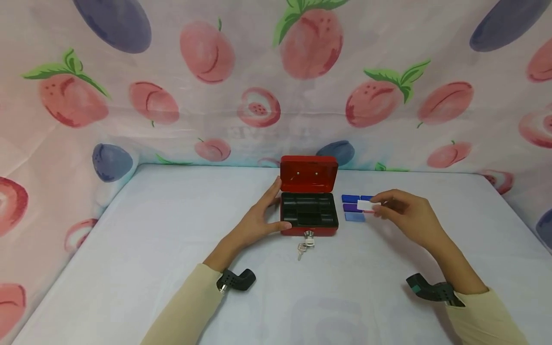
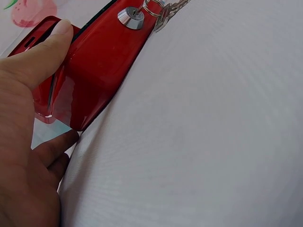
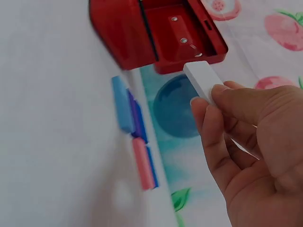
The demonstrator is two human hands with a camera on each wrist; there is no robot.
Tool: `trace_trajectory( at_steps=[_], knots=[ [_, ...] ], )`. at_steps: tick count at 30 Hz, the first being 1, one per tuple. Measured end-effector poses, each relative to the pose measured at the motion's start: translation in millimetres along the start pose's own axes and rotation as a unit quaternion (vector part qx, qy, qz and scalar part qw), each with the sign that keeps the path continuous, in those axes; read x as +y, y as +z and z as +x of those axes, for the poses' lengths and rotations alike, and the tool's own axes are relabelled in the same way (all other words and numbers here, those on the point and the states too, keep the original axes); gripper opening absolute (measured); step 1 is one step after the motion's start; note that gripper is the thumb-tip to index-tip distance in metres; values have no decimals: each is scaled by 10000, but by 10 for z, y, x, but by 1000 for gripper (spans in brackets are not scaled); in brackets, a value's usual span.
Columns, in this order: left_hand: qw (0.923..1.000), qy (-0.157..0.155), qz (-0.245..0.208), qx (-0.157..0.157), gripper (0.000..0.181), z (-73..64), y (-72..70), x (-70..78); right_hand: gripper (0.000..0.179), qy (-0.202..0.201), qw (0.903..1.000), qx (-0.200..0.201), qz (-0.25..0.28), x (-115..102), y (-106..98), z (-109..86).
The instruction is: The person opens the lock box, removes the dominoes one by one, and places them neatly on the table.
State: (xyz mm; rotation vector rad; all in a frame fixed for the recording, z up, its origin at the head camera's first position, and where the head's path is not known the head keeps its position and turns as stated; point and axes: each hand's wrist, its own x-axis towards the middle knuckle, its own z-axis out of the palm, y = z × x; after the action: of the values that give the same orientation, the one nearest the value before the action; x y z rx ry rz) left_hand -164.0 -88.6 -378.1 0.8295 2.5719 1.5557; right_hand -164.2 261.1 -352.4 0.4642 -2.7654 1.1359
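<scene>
A small red cash box with a black compartment tray stands with its lid raised. My left hand spans its left side, thumb resting on the front corner and index finger stretched toward the lid's hinge side. My right hand pinches a white rectangular block between thumb and fingers, over the coloured blocks right of the box. Among these are a light blue block, a purple block and a pink block. A lock with keys hangs at the box's front.
A dark blue block lies behind the purple one, with another blue block beside it. White cloth covers the table. A fruit-printed curtain rises behind and on the left.
</scene>
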Motion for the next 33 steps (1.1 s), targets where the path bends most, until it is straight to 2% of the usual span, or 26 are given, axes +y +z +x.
trace_trajectory(
  at_steps=[6,7,11,13,19,28,33],
  knots=[
    [9998,50,196,-3,99,56,71,-308,20,39,10000,15,43,252,6,-70],
    [9998,64,214,1,98,55,68,-304,20,82,10000,11,17,271,-1,-71],
    [9999,-19,123,-28,96,21,30,-125,19,278,9996,-22,68,244,-33,-85],
    [10000,-18,83,-26,96,16,31,-111,19,450,9989,-91,98,231,-55,-96],
    [9997,-5,233,-6,99,59,87,-366,22,623,9978,-234,77,374,-59,-118],
    [9998,27,221,8,100,69,76,-371,24,545,9975,-415,-160,441,-35,-115],
    [9997,-4,225,-17,99,72,79,-342,23,640,9966,-463,-232,465,-30,-117]
  ],
)
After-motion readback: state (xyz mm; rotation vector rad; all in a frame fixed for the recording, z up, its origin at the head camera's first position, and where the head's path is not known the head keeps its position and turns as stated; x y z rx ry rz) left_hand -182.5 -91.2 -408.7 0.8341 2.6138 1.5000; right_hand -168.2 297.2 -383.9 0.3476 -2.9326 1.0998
